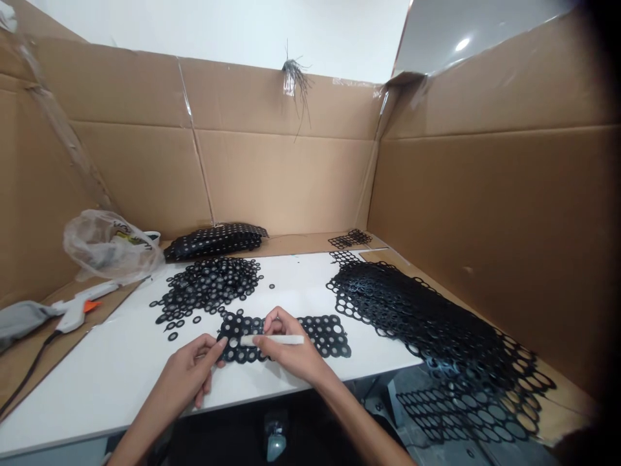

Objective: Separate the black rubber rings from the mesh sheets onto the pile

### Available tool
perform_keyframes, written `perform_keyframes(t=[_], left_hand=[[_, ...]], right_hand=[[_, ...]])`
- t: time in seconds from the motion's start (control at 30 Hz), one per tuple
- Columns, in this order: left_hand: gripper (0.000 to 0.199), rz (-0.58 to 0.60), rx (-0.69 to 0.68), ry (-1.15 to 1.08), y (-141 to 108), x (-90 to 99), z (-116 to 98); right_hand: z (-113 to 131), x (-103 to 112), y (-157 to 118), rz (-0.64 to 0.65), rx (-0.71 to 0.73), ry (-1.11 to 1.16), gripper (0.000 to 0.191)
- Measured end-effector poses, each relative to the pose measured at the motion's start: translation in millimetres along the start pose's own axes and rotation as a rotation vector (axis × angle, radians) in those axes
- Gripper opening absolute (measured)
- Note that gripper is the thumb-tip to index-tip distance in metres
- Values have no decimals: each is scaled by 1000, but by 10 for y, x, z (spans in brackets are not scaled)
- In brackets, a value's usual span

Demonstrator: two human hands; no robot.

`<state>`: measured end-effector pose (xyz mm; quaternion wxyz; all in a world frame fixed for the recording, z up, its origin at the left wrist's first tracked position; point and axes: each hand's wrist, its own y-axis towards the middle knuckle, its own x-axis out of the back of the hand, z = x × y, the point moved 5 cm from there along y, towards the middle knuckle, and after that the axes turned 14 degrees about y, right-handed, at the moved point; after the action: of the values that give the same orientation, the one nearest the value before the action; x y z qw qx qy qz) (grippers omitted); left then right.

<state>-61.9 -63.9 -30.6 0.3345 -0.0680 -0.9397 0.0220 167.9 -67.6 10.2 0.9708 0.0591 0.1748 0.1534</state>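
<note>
A black panel of joined rings [328,336], most with pale-centred discs in them, lies near the front edge of the white table. My left hand [196,366] pinches its left end between thumb and fingers. Over the panel, my right hand [286,343] is closed around a white pen-like stick [286,339], whose tip points left toward the rings near my left thumb. Whether the tip touches the panel I cannot tell. Just behind is a heap of small black ring discs [208,285], with a few loose ones at its near side.
Black ring-mesh sheets [412,310] are piled at the right, some hanging over the table edge. A glue gun [75,312] and a plastic bag [109,249] are at the left. Dotted black panels [216,241] lie at the back. Cardboard walls [281,168] enclose the table [121,375].
</note>
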Motion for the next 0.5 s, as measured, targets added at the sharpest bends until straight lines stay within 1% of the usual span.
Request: perform_keyframes(t=[0.13,0.23,0.37,0.5], left_hand=[[63,5,-6,-29,-1,-15,39],[62,-11,-11,-52,-5,-24,40],[65,-44,-16,-79,-25,-23,-4],[67,-69,-15,-99,-64,-11,-49]], right_hand=[[-45,-128,-20,40,-29,-2,20],[-80,-169,-31,33,-22,-29,17],[-112,-164,-36,45,-9,-50,18],[-132,-180,-32,71,-33,-31,22]])
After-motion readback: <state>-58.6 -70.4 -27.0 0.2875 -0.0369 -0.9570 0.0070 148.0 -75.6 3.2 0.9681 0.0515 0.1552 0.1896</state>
